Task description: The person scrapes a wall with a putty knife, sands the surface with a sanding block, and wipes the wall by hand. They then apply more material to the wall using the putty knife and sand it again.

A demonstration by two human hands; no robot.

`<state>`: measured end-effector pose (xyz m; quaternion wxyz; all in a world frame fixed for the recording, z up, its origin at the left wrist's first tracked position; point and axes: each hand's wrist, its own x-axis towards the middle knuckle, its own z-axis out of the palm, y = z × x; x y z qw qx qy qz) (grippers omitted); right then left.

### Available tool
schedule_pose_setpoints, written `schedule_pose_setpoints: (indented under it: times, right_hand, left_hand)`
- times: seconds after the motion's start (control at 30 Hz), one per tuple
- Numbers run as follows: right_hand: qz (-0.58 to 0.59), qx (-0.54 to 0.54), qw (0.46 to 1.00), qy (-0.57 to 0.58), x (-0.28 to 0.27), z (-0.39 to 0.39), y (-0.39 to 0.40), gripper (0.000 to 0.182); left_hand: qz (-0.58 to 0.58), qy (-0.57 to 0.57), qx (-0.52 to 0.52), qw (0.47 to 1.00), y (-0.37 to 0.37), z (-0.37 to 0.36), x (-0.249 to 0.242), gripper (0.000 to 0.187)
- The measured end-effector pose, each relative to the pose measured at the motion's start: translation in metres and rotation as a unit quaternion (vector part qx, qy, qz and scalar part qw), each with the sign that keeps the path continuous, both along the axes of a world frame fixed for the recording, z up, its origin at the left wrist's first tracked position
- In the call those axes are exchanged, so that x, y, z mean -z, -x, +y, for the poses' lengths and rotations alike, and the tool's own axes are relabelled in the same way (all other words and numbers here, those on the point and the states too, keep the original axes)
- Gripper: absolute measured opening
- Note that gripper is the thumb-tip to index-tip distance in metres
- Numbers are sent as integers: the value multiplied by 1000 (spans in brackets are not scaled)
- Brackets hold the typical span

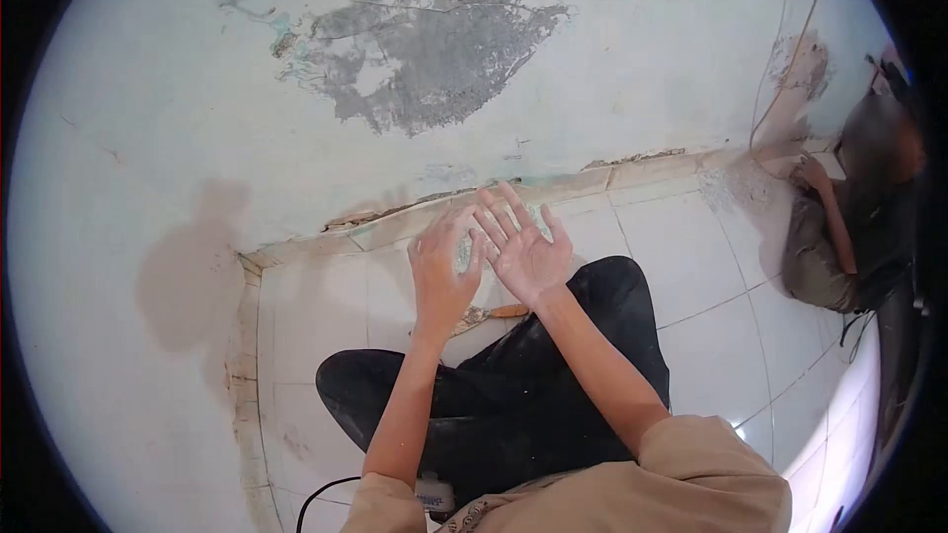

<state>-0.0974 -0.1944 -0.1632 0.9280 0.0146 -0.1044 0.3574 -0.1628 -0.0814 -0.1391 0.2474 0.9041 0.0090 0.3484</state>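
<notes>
My right hand (531, 255) is raised palm up with its fingers spread, and pale dust coats the palm. Beside it, my left hand (444, 262) is held up with the thumb apart from the fingers; its fingertips are slightly blurred. The two hands are close together, and neither holds anything. Below them, on the floor in front of my crossed legs, lies a tool like a putty knife, with an orange-brown handle (510, 311) and a whitish, dirty blade (472, 319). My wrists partly cover it.
Ahead stands a pale wall (632, 59) with a grey patch (434, 49) of peeled paint. Cracked skirting (434, 205) runs along its foot. White tiles (706, 286) cover the floor. Another person (839, 207) sits at the right, near a hanging cable (802, 44) and pale debris (741, 188).
</notes>
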Motion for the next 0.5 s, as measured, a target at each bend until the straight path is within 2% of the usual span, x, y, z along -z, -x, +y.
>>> schedule_pose_setpoints:
  times: [0.13,0.2,0.33,0.5]
  right_hand:
    - [10,6,1000,-2,-3,-1,1,59]
    - [8,-2,1000,-10,-4,-1,2,59]
    - [6,-9,1000,-18,-5,0,2,59]
    - [-1,-7,1000,-1,-1,-2,1,59]
  left_hand:
    - [-21,13,15,1000,-8,5,-15,35]
    - [-22,-26,0,999,-11,3,-26,35]
    - [3,-51,10,999,-16,4,-18,35]
    - [-23,-57,0,998,-28,4,-33,33]
